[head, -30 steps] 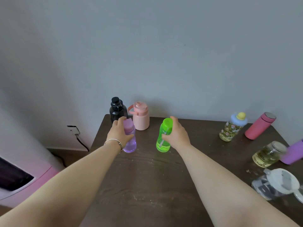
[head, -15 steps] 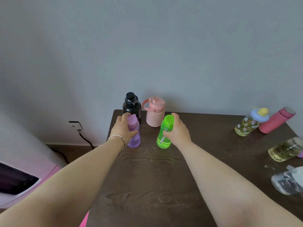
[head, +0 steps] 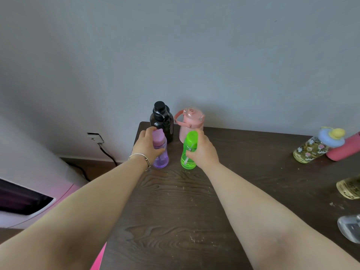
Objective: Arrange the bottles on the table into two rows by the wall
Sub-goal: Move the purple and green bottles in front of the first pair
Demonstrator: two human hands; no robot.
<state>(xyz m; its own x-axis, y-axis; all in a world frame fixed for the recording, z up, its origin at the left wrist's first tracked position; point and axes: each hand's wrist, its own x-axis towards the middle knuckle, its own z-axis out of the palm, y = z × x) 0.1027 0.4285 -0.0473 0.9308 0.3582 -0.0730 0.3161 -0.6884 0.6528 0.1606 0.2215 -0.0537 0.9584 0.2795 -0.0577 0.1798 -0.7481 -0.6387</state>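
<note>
My left hand (head: 146, 149) grips a clear purple bottle (head: 161, 154) that stands on the dark wooden table (head: 175, 211). My right hand (head: 203, 152) grips a bright green bottle (head: 188, 151) standing beside it. Right behind them, against the wall, stand a black bottle (head: 162, 119) and a pale pink bottle with a handle (head: 191, 121). At the far right are a patterned bottle with a blue and yellow lid (head: 315, 147), a pink-red flask (head: 342, 148), a yellowish jar (head: 349, 188) and a clear bottle (head: 350, 228), the last three cut by the frame edge.
The table's left edge runs just left of the purple bottle, with the floor below. A wall socket with a black cable (head: 97, 140) sits left of the table. A white and pink appliance (head: 29, 201) stands at the lower left.
Both hands have carried the purple and green bottles back toward the wall, close in front of the black and pink bottles. My view has shifted left, cutting off the right-side bottles.
</note>
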